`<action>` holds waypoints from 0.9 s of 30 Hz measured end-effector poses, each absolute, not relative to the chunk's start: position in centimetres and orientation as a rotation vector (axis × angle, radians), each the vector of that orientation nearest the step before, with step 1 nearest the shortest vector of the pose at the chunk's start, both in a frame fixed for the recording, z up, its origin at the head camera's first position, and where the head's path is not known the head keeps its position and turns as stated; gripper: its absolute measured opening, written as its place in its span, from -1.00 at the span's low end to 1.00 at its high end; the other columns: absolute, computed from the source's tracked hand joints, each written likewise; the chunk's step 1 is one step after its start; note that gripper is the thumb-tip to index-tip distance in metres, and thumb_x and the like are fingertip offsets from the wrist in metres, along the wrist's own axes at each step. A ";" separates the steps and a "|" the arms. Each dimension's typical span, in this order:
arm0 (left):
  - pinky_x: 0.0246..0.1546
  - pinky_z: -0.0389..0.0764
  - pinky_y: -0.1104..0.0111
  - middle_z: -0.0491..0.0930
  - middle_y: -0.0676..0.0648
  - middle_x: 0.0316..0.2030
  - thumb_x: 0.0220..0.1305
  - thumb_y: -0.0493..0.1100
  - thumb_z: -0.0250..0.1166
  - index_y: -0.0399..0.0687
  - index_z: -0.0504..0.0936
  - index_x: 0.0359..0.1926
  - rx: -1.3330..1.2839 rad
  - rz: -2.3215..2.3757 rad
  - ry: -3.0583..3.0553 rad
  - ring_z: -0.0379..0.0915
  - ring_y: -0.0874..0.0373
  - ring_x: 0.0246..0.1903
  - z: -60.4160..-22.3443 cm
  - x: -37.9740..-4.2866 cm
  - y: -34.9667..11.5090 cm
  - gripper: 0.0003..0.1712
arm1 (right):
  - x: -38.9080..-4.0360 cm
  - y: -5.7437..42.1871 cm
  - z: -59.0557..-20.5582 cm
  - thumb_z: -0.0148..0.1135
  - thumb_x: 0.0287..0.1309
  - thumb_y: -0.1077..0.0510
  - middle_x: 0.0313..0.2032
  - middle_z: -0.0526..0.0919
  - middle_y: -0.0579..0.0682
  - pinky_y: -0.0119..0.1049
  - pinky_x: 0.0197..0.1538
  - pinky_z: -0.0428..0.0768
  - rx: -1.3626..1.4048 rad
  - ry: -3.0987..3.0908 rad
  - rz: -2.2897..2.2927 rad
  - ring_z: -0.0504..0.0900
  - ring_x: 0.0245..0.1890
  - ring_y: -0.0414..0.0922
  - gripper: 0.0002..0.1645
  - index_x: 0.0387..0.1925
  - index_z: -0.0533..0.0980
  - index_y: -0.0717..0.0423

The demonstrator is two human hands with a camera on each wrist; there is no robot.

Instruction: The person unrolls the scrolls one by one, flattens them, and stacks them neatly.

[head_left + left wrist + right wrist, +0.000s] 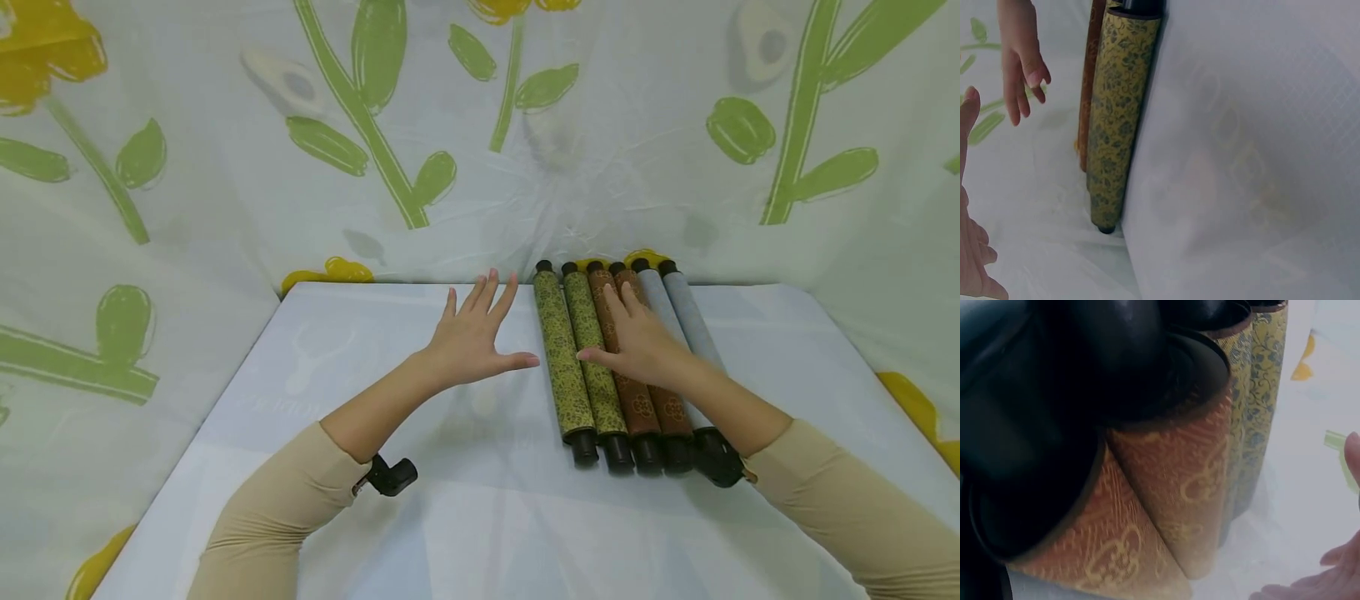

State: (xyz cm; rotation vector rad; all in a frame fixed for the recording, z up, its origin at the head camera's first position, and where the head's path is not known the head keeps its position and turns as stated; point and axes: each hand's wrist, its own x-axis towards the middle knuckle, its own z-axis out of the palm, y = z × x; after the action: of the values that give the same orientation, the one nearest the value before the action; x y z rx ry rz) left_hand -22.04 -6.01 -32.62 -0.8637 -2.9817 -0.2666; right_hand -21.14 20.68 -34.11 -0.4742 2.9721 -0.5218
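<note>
Several rolled scrolls with black end knobs lie side by side on the table: two yellow-green patterned scrolls [561, 358] on the left, two reddish-brown scrolls [640, 407] in the middle, two pale grey-blue scrolls [694, 321] on the right. My left hand [472, 343] is held left of the row, fingers spread, holding nothing. Over the brown and grey-blue scrolls hovers my right hand [643, 346], its fingers extended and thumb out to the left. In the right wrist view the brown scrolls [1172, 469] fill the foreground, with part of that hand [1335, 575] at the lower right.
The white table [300, 367] has faint printed lettering. Behind and beside it hangs a pale curtain [225, 167] with green stems and yellow flowers. A black wrist camera [393, 477] sits at the left sleeve cuff.
</note>
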 end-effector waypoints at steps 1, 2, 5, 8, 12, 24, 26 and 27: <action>0.31 -0.32 -0.20 -0.42 -0.13 0.48 0.06 0.55 0.05 0.14 -0.44 0.48 -0.869 -0.273 -2.978 -0.46 0.00 0.46 -32.8 -22.0 -5.9 0.24 | -21.2 20.6 -34.2 0.13 0.13 -0.36 0.40 -0.37 0.45 0.36 0.16 0.20 -0.468 2.967 -0.542 -0.08 0.31 0.50 0.30 0.45 -0.40 0.26; 0.31 -0.31 -0.20 -0.41 -0.14 0.48 0.06 0.55 0.05 0.14 -0.43 0.48 -0.874 -0.279 -2.975 -0.45 -0.01 0.46 -32.9 -22.1 -5.7 0.25 | -21.2 20.5 -34.4 0.14 0.13 -0.35 0.40 -0.37 0.45 0.37 0.15 0.20 -0.459 2.961 -0.558 -0.08 0.31 0.50 0.30 0.45 -0.39 0.26; 0.31 -0.29 -0.21 -0.39 -0.14 0.48 0.05 0.55 0.05 0.13 -0.42 0.48 -0.886 -0.282 -2.968 -0.42 -0.01 0.46 -33.3 -22.1 -5.3 0.25 | -21.3 20.3 -34.7 0.17 0.16 -0.28 0.40 -0.30 0.45 0.39 0.14 0.19 -0.446 2.955 -0.607 -0.10 0.32 0.50 0.27 0.45 -0.37 0.28; 0.31 -0.27 -0.20 -0.38 -0.14 0.48 0.05 0.55 0.06 0.12 -0.42 0.48 -0.887 -0.291 -2.963 -0.42 0.00 0.47 -33.6 -22.3 -4.9 0.26 | -21.4 20.0 -35.1 0.20 0.15 -0.24 0.38 -0.19 0.49 0.39 0.13 0.20 -0.432 2.958 -0.637 -0.05 0.31 0.50 0.25 0.44 -0.32 0.32; 0.32 -0.22 -0.19 -0.35 -0.14 0.48 0.05 0.55 0.07 0.14 -0.46 0.47 -0.887 -0.305 -2.946 -0.41 0.02 0.47 -34.1 -22.5 -4.3 0.27 | -21.6 19.8 -35.7 0.22 0.15 -0.22 0.34 -0.12 0.55 0.39 0.12 0.22 -0.391 2.935 -0.679 0.01 0.27 0.53 0.24 0.43 -0.29 0.37; 0.32 -0.13 -0.17 -0.21 -0.14 0.48 0.05 0.48 0.16 0.05 -0.31 0.50 -0.888 -0.461 -2.864 -0.23 0.00 0.46 -35.4 -22.7 -3.0 0.25 | -22.5 19.0 -36.7 0.24 0.16 -0.15 0.36 -0.22 0.54 0.35 0.19 0.17 -0.266 2.823 -0.778 -0.06 0.32 0.47 0.25 0.43 -0.35 0.37; 0.33 -0.13 -0.16 -0.23 -0.15 0.48 0.05 0.48 0.16 0.05 -0.31 0.50 -0.891 -0.495 -2.862 -0.24 0.01 0.46 -35.5 -22.7 -2.8 0.26 | -22.6 18.8 -36.8 0.26 0.16 -0.11 0.36 -0.23 0.54 0.33 0.20 0.17 -0.244 2.791 -0.802 -0.08 0.33 0.46 0.25 0.42 -0.36 0.39; 0.33 -0.14 -0.15 -0.24 -0.14 0.48 0.04 0.48 0.17 0.06 -0.31 0.50 -0.893 -0.516 -2.863 -0.24 0.01 0.46 -35.6 -22.8 -2.7 0.26 | -22.7 18.7 -36.8 0.27 0.15 -0.10 0.37 -0.23 0.54 0.32 0.21 0.16 -0.236 2.774 -0.810 -0.09 0.33 0.45 0.26 0.42 -0.36 0.39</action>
State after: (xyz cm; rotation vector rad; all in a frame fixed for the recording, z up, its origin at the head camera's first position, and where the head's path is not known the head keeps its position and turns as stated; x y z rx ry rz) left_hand -22.76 -2.72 -35.63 -0.8933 -2.8631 -0.5156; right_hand -22.66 18.73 -36.80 -0.2360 2.7742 -0.8100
